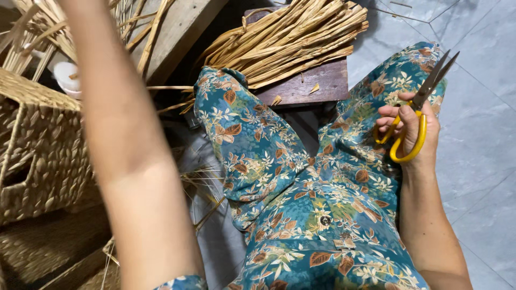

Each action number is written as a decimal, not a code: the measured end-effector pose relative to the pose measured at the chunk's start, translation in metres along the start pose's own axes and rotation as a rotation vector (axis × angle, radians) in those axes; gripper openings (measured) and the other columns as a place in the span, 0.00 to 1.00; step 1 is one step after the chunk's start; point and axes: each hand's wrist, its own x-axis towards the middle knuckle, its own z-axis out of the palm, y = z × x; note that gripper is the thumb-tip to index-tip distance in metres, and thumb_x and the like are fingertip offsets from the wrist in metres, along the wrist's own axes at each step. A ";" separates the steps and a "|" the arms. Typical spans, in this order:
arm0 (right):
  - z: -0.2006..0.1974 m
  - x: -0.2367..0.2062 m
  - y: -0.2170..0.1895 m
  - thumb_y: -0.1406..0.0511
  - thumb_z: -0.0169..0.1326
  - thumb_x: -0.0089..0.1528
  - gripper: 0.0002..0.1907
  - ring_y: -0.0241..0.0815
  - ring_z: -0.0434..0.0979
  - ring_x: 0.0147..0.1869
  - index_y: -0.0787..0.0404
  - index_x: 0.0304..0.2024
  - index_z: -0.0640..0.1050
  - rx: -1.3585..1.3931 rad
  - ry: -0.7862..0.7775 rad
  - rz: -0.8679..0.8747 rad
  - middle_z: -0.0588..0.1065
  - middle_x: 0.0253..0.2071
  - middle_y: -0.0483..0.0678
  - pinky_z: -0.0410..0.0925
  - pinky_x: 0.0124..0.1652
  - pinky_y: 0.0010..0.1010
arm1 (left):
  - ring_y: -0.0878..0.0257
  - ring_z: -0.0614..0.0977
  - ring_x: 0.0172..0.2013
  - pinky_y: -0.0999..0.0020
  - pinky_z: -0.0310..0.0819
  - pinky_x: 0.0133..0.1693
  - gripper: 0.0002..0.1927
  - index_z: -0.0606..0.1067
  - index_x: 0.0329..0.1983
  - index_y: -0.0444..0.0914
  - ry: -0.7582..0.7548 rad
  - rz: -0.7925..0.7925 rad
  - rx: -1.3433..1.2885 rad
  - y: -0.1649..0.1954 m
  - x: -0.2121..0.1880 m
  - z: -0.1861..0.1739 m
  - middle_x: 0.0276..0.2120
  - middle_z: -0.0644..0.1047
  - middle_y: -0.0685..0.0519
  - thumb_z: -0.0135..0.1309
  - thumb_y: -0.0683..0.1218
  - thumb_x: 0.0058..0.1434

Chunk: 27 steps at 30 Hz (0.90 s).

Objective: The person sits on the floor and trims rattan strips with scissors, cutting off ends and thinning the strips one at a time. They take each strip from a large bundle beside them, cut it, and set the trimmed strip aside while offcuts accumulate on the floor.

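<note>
The right hand [409,126] has its fingers through the yellow loops of a pair of scissors [418,110], a closed grip, with the blades nearly shut and pointing up and away over the right knee of the floral trousers [301,182]. With the points bare just above the thigh, a slip could bring them down onto cloth or leg. The left arm [129,161] reaches up out of view, so its grip cannot be told; it crosses near the woven basket [37,145] and could snag it. A bundle of dried reeds [285,40] lies on a dark wooden stool [312,86] ahead and may slide off.
</note>
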 end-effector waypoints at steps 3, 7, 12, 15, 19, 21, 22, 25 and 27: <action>-0.001 -0.001 0.000 0.60 0.59 0.72 0.22 0.45 0.81 0.41 0.62 0.63 0.69 0.016 -0.006 -0.013 0.78 0.45 0.58 0.75 0.41 0.31 | 0.44 0.78 0.47 0.40 0.73 0.45 0.17 0.79 0.49 0.41 -0.276 0.005 0.148 0.006 -0.001 0.058 0.48 0.77 0.41 0.62 0.49 0.57; -0.001 0.001 0.000 0.59 0.59 0.72 0.22 0.45 0.81 0.40 0.61 0.63 0.68 0.012 0.001 -0.003 0.78 0.44 0.58 0.75 0.40 0.32 | 0.42 0.78 0.48 0.38 0.72 0.45 0.20 0.79 0.49 0.41 -0.438 0.079 0.170 0.022 -0.028 0.115 0.49 0.76 0.40 0.64 0.49 0.54; 0.000 -0.001 0.000 0.59 0.60 0.72 0.24 0.45 0.81 0.40 0.63 0.64 0.68 0.011 -0.021 -0.033 0.78 0.45 0.59 0.75 0.41 0.31 | 0.43 0.79 0.45 0.43 0.73 0.43 0.11 0.82 0.43 0.43 -0.429 0.225 0.036 0.063 -0.105 0.149 0.43 0.78 0.42 0.64 0.47 0.57; -0.002 -0.003 -0.001 0.59 0.60 0.71 0.24 0.44 0.81 0.40 0.63 0.63 0.68 0.012 -0.034 -0.028 0.78 0.44 0.59 0.75 0.41 0.30 | 0.44 0.81 0.44 0.48 0.76 0.45 0.08 0.81 0.42 0.42 -0.535 0.340 -0.208 0.101 -0.154 0.165 0.41 0.79 0.45 0.61 0.47 0.61; -0.004 -0.004 0.000 0.60 0.58 0.71 0.24 0.43 0.81 0.40 0.64 0.63 0.67 -0.012 -0.045 -0.023 0.78 0.45 0.58 0.75 0.41 0.28 | 0.44 0.81 0.42 0.48 0.76 0.42 0.06 0.80 0.38 0.41 -0.704 0.516 -0.272 0.141 -0.220 0.189 0.39 0.79 0.44 0.59 0.46 0.59; -0.005 -0.005 0.001 0.60 0.58 0.71 0.24 0.43 0.81 0.40 0.64 0.63 0.67 -0.018 -0.051 -0.025 0.78 0.44 0.58 0.75 0.41 0.28 | 0.45 0.81 0.41 0.48 0.76 0.41 0.05 0.79 0.37 0.40 -0.623 0.580 -0.183 0.147 -0.247 0.200 0.38 0.78 0.44 0.57 0.44 0.59; -0.005 -0.005 0.002 0.60 0.58 0.71 0.24 0.43 0.81 0.40 0.64 0.63 0.67 -0.013 -0.051 -0.026 0.78 0.44 0.58 0.75 0.41 0.28 | 0.47 0.80 0.41 0.49 0.76 0.41 0.04 0.78 0.38 0.40 -0.573 0.581 -0.121 0.147 -0.254 0.206 0.39 0.77 0.46 0.56 0.43 0.60; -0.006 -0.005 0.004 0.60 0.58 0.71 0.24 0.43 0.81 0.40 0.64 0.63 0.67 0.001 -0.060 -0.030 0.78 0.44 0.58 0.75 0.41 0.28 | 0.51 0.79 0.41 0.51 0.75 0.39 0.06 0.76 0.40 0.40 -0.430 0.588 0.039 0.141 -0.265 0.219 0.38 0.75 0.49 0.54 0.44 0.61; -0.007 -0.004 0.005 0.59 0.58 0.70 0.25 0.43 0.81 0.40 0.64 0.63 0.67 0.011 -0.076 -0.042 0.78 0.44 0.58 0.75 0.41 0.28 | 0.51 0.77 0.38 0.51 0.72 0.35 0.10 0.76 0.41 0.41 -0.339 0.608 0.110 0.137 -0.266 0.222 0.36 0.74 0.49 0.54 0.48 0.60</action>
